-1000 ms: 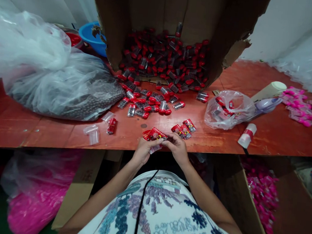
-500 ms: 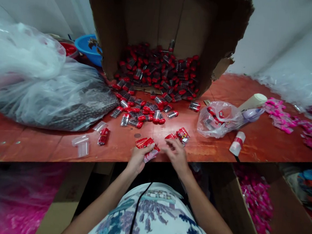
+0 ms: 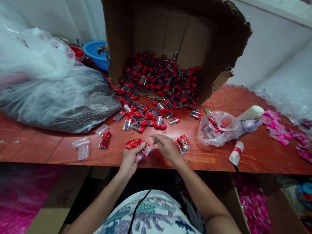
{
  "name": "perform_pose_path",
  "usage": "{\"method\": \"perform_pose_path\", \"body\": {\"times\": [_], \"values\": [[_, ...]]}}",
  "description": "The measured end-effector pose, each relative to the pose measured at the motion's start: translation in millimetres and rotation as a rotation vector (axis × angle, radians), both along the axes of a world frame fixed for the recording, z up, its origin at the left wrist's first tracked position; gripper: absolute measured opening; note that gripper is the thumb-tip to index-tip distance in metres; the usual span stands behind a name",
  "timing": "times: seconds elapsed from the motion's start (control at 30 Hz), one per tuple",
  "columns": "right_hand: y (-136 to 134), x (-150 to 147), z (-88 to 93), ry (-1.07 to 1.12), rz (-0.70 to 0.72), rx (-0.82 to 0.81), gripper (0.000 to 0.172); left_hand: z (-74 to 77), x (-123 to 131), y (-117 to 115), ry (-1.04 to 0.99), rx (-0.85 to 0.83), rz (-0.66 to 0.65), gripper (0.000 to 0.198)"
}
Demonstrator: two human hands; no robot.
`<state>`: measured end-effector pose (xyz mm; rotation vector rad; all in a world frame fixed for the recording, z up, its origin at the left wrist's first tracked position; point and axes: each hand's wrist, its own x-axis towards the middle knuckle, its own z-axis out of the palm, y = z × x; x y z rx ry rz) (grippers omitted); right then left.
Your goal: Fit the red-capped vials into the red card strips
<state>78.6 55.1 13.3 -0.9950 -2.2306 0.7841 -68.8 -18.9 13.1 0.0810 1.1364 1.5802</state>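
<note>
Near the table's front edge my left hand [image 3: 129,162] is closed on a fan of small red printed packets [image 3: 145,150], the thumb lying on top. To their right, my right hand [image 3: 167,147] is stretched over the table, fingers pointing left and partly apart, with nothing seen in them. Just behind both hands lies a loose group of small clear bottles with red caps [image 3: 158,122], filled with something dark. Another small pile of red printed packets [image 3: 183,144] rests beside my right wrist.
A torn cardboard box [image 3: 224,46] on its side holds many more bottles. At left are a plastic bag of dark beads [image 3: 91,104], a red roll [image 3: 104,140] and clear tubes [image 3: 83,150]. At right stand a clear bag [image 3: 206,134], a white roll [image 3: 236,153] and pink packets [image 3: 276,131].
My right hand has moved left and away from the packet pile towards the bottles. My left hand has shifted left with its packets. The camera view has tilted slightly.
</note>
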Motion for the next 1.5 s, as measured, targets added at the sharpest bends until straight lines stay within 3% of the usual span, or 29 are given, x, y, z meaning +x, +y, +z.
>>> {"method": "perform_pose_path", "body": {"times": [0.17,0.33,0.47,0.53,0.67,0.77,0.97,1.3,1.5], "values": [[64.0,-3.8,-9.8,-0.362,-0.136,0.280,0.044,0.0,-9.3,5.1,-0.146,-0.053,0.062,0.013],[84.1,-7.9,-24.6,-0.465,0.018,0.343,0.032,0.4,-15.7,5.0,-0.288,-0.098,0.049,0.010],[60.3,-3.6,-22.1,-0.304,0.038,0.308,0.027,2.5,-18.8,5.1,-0.339,-0.155,0.028,0.011],[37.8,-1.6,-18.0,-0.129,-0.033,0.217,0.024,3.6,-19.0,5.8,-0.350,-0.166,0.022,0.011],[-14.9,-2.9,-10.1,0.309,-0.257,-0.177,0.030,2.6,-15.8,8.0,-0.365,-0.167,0.029,0.010],[-43.6,-6.1,-6.8,0.438,-0.266,-0.417,0.032,-0.4,-11.0,9.6,-0.377,-0.138,0.026,0.013],[-57.1,-6.9,-7.7,0.397,-0.252,-0.334,0.029,-2.0,1.4,8.4,-0.256,-0.059,-0.018,0.006],[-65.3,-5.7,-11.0,0.435,-0.341,-0.290,0.022,1.8,10.4,1.0,0.031,0.104,0.097,0.026],[-62.8,-7.7,-12.3,0.536,-0.398,-0.317,0.021,5.9,13.7,-2.8,0.111,0.159,-0.003,0.025]]}}
